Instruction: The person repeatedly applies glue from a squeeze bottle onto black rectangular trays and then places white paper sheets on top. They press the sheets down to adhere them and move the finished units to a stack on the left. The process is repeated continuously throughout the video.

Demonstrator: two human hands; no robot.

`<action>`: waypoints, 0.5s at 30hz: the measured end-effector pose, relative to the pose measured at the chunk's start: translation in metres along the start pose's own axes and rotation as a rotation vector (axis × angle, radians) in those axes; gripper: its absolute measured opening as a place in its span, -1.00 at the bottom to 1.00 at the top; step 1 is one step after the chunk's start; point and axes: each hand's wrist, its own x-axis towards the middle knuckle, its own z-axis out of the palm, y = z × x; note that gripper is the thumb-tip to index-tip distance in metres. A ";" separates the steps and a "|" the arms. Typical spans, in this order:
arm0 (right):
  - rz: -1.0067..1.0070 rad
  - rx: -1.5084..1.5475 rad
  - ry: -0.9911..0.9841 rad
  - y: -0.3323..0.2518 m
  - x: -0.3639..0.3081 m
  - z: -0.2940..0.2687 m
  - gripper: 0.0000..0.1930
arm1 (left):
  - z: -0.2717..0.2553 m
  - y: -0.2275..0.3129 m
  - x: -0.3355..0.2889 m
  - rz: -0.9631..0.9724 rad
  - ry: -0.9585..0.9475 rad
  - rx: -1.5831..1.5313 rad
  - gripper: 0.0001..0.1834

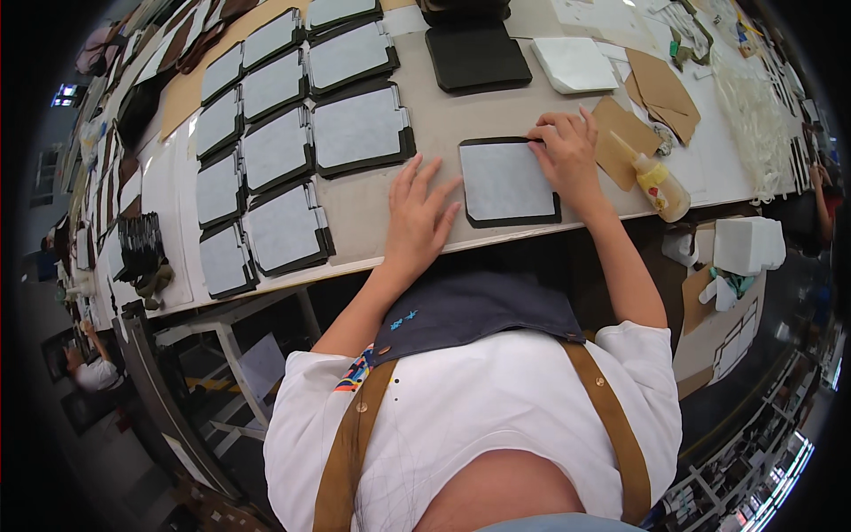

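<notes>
In front of me lies a flat, roughly square panel [510, 186] with a light grey face and a black border, near the table's front edge. My right hand [572, 160] is over its far right corner, thumb and forefinger pinched at the edge and the other fingers loosely raised. My left hand [421, 215] rests on the table just left of the panel, fingers spread, with nothing in it. Similar grey-faced panels with black edges [359, 137] lie in overlapping rows farther left.
A yellowish glue bottle with a nozzle [665, 193] lies right of my right hand, beside brown card pieces [620, 133]. Beyond the panel are a stack of black pieces [479, 58] and a stack of white sheets [574, 66]. Pale strips [749, 124] hang at the far right.
</notes>
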 end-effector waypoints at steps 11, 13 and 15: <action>0.166 0.418 0.013 -0.027 0.003 -0.067 -0.92 | 0.003 0.014 0.029 -0.382 -0.010 -0.925 -0.71; 0.188 0.335 0.069 -0.029 -0.002 -0.074 -0.91 | -0.007 0.012 0.032 -0.443 -0.002 -0.927 -0.78; 0.189 0.170 0.146 -0.027 -0.009 -0.080 -0.89 | -0.037 0.009 0.029 -0.450 0.058 -0.852 -0.79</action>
